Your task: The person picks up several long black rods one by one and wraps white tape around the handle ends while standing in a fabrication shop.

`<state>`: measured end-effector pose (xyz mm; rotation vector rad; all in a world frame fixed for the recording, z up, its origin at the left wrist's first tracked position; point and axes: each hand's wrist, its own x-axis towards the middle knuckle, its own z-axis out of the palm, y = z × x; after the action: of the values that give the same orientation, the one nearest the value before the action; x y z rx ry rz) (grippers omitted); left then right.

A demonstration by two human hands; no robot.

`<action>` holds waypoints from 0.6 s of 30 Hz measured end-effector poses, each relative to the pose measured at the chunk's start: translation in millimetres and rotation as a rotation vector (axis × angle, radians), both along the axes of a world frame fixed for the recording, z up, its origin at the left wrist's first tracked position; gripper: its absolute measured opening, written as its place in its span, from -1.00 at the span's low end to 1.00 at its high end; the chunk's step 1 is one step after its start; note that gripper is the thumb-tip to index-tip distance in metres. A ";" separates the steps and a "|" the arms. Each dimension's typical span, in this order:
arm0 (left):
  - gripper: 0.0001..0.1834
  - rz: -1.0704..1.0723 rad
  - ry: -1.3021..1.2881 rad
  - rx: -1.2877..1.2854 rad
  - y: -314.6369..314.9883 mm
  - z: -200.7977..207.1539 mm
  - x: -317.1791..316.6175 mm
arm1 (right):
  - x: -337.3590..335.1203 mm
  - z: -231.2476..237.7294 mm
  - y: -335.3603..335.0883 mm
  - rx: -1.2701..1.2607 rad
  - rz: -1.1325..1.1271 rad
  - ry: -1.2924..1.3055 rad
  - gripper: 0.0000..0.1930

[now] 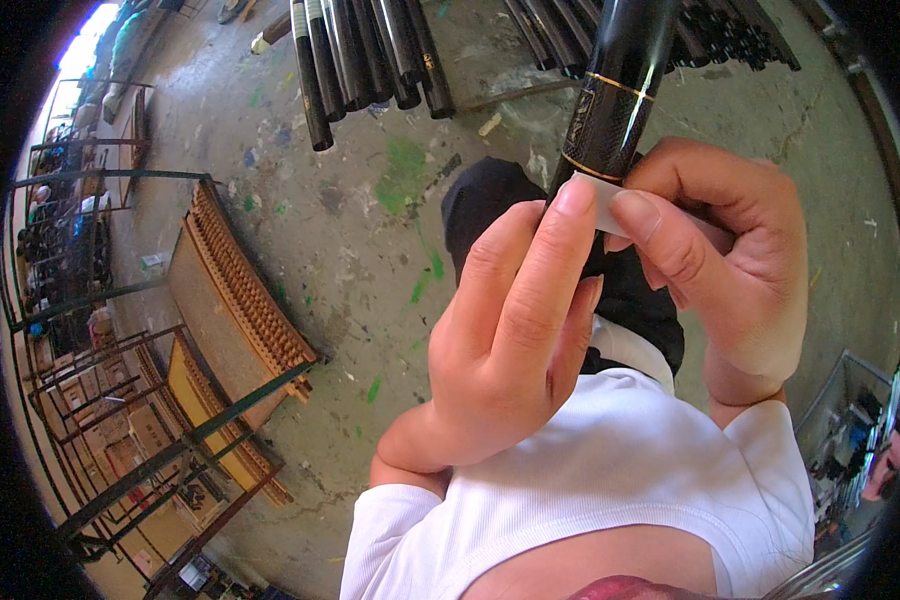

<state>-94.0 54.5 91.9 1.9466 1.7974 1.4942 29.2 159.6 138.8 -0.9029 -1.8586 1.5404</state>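
Observation:
A glossy black tube (pixel 615 95) with thin gold rings and a patterned band runs from the top edge of the head view down to my hands. Around its lower end lies a strip of whitish translucent tape or film (pixel 602 207). My left hand (pixel 515 325) is closed at this end, with a fingertip pressing the strip's left end against the tube. Its thumb is partly hidden beneath. My right hand (pixel 735 255) pinches the strip between thumb and bent forefinger, close beside the tube. The strip's tail shows past the right thumb.
Several black tubes (pixel 370 60) lie side by side at the far left, and more tubes (pixel 725 40) at the far right. A metal rack (pixel 220 415) with ridged wooden boards (pixel 245 290) stands on the left. A grey crate (pixel 845 400) stands at right on the paint-stained floor (pixel 370 230).

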 end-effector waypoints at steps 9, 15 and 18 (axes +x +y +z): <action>-0.37 -0.020 -0.003 0.031 0.7 -3.3 1.4 | 3.9 -0.3 -1.1 -0.027 -0.004 0.008 -0.80; -0.41 0.002 0.014 0.000 -0.5 1.7 2.9 | 5.0 -0.5 -2.5 -0.025 -0.018 0.019 -0.81; -0.42 0.023 0.044 -0.005 0.1 2.2 2.7 | 5.5 -1.7 -2.0 -0.025 -0.018 0.026 -0.81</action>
<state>-91.3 54.6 94.1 1.9788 1.8453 1.4635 34.7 157.6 137.1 -0.9044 -1.8115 1.5607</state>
